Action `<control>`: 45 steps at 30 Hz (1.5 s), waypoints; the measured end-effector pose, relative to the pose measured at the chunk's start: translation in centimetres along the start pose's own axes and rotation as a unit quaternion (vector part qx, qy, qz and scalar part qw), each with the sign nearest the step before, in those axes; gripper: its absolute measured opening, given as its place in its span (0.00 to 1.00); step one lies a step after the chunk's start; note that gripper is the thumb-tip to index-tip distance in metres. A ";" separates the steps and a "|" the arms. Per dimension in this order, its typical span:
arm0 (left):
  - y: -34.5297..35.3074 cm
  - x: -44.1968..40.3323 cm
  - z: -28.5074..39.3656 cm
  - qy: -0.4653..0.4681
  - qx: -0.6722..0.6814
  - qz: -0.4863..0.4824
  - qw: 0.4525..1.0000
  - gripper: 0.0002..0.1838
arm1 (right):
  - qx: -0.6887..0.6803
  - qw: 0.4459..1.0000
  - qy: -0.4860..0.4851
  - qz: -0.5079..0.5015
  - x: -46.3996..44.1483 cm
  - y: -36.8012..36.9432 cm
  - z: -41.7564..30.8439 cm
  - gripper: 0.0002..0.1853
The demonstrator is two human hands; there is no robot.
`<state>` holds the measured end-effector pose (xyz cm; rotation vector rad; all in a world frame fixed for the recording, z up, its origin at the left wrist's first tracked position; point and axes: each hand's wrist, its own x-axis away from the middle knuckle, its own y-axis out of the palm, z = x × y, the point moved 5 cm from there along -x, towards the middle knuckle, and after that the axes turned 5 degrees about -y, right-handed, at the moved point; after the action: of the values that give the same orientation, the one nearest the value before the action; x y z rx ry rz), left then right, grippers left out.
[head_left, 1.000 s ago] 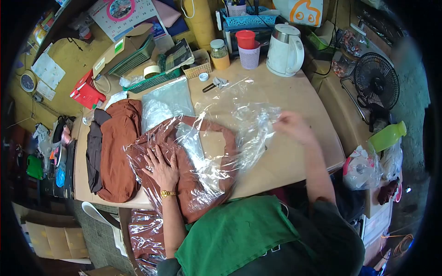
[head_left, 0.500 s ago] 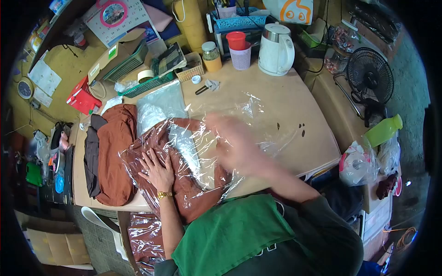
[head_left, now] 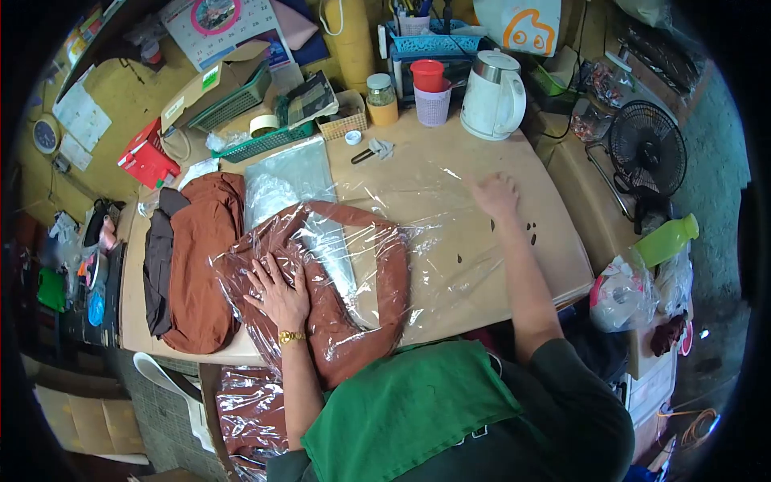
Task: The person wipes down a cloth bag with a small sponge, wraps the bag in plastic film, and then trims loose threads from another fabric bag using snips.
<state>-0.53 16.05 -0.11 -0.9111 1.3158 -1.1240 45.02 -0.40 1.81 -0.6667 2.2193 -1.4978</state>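
Head view, starting at the left. What lies along that edge of the tabletop (head_left: 558, 257)?

Red box (head_left: 148, 161) by the back left corner. Forward of it, dark cloth (head_left: 157, 269) near the left edge, lying against folded brown cloth (head_left: 205, 265) that runs toward the front edge. Flat clear plastic (head_left: 313, 167) just right of those, toward the back edge.

Left hand (head_left: 279, 299)?

Palm down, fingers spread, gold band (head_left: 291, 337) at the wrist. Rests on film-covered brown cloth (head_left: 393, 277); fingers closed round nothing.

And that cloth, where exactly?

Left of centre, reaching the front edge. Bent into a loop with a gap in the middle. Clear film (head_left: 426, 241) over it, wrinkled and glinting, spreading toward the right edge.

Farther back?

Black-handled tool (head_left: 363, 157), short of the back edge. Behind it a jar (head_left: 381, 111), then a lilac cup (head_left: 432, 111) topped by a red tub (head_left: 427, 76), then a white kettle (head_left: 486, 100), nearest the back right corner.

Right hand (head_left: 495, 195)?

Toward the right edge, at the film. Fingers partly open, slightly bent; cannot tell whether the tips pinch anything.
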 end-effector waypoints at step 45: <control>-10.3 -1.8 -2.6 0.146 0.299 0.062 0.941 0.10 | -0.053 0.994 -0.095 0.017 7.4 -1.2 1.9 0.23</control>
<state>-3.99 15.52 10.09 -0.2143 1.1361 -1.4832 40.24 -6.52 1.89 -0.7668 2.1630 -1.2518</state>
